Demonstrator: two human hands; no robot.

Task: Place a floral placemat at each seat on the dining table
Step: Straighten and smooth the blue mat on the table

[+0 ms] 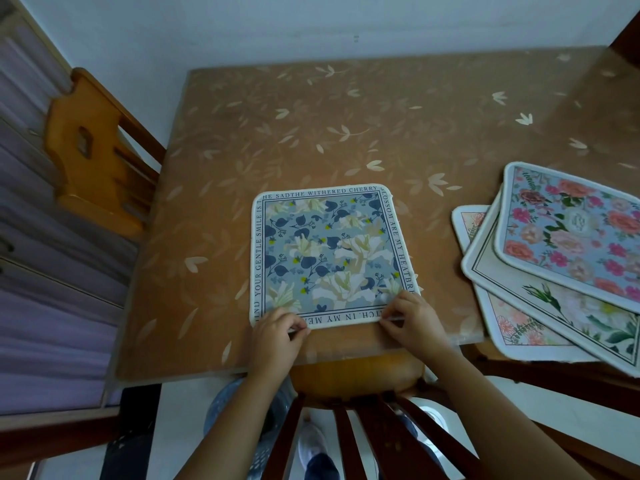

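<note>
A square blue-grey floral placemat (329,254) with a lettered border lies flat on the dining table (311,133), close to the near edge. My left hand (277,332) pinches its near left corner. My right hand (410,318) pinches its near right corner. A loose stack of three more floral placemats (568,258) lies at the table's right end, the top one light blue with pink and orange roses, the lower ones overhanging the near edge.
A wooden chair (356,375) stands pushed in right below my hands, its back slats running toward me. A second wooden chair (93,150) sits at the table's left side. A white wall runs behind the table. Purple curtains hang at far left.
</note>
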